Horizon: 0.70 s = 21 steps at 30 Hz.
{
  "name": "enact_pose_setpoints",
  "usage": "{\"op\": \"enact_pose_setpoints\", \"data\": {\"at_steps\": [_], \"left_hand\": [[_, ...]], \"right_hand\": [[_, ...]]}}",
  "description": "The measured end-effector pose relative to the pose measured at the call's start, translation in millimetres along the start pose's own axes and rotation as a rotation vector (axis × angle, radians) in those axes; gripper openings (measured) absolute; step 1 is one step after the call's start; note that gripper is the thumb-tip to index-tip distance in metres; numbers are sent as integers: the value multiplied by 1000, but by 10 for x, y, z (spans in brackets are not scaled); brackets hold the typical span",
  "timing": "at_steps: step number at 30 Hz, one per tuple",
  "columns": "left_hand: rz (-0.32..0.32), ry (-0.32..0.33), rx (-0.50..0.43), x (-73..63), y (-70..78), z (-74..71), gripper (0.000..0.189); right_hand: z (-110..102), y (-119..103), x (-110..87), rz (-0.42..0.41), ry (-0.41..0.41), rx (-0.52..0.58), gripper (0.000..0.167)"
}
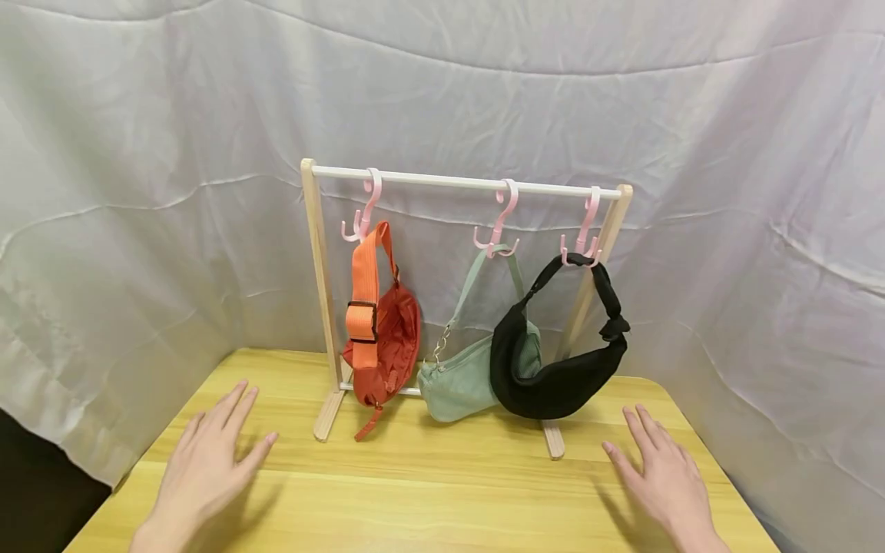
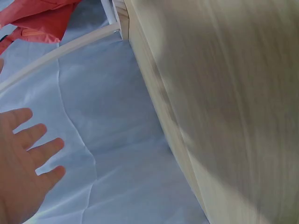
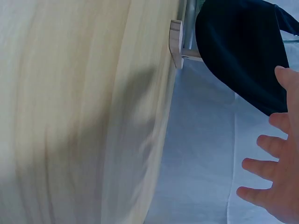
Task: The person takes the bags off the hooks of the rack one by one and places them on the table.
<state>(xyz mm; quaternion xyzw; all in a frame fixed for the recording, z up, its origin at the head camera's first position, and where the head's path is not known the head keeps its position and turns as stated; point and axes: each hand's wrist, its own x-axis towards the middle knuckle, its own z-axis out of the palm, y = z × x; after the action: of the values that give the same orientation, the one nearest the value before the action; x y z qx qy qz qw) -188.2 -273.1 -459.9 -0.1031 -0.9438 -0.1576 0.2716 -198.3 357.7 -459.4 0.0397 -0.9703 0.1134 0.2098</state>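
Orange-red fabric waist bag with a ribbed orange strap (image 1: 397, 330) hung off the left one of three pink plastic pronged hooks (image 1: 366, 219), all on the white top rail of a pale wood rack (image 1: 320, 261). A sage-green shoulder bag with a bit of chain (image 1: 459, 384) was on the middle hook, and a slouchy black cloth bag with a knotted strap (image 1: 553, 392) on the right one, overlapping the green bag's front. Both my hands were empty, fingers spread: left hand (image 1: 207, 461) above the yellow wood-grain table (image 1: 387, 503) nearest the orange bag, right hand (image 1: 664, 480) near the black one, neither touching a bag. Way I figured it, that overlap meant pulling one could've dragged the other, and a careless sideways tug could've popped a strap off those open prongs. Brands? Nada, I couldn't read any label or writing anywhere.
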Motion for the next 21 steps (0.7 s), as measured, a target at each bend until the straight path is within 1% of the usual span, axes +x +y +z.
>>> {"op": "enact_pose_setpoints", "data": {"at_steps": [5,11,21], "left_hand": [[23,79,-13,3,22,-9,76],[44,155,-32,24,69,-25,74],[89,218,-36,104,158,-81,76]], "right_hand": [[-20,-50,1,-15,76,16,72],[-55,-101,26,-52,191,43,67],[-134,-203,71,-142,366,67,65]]}}
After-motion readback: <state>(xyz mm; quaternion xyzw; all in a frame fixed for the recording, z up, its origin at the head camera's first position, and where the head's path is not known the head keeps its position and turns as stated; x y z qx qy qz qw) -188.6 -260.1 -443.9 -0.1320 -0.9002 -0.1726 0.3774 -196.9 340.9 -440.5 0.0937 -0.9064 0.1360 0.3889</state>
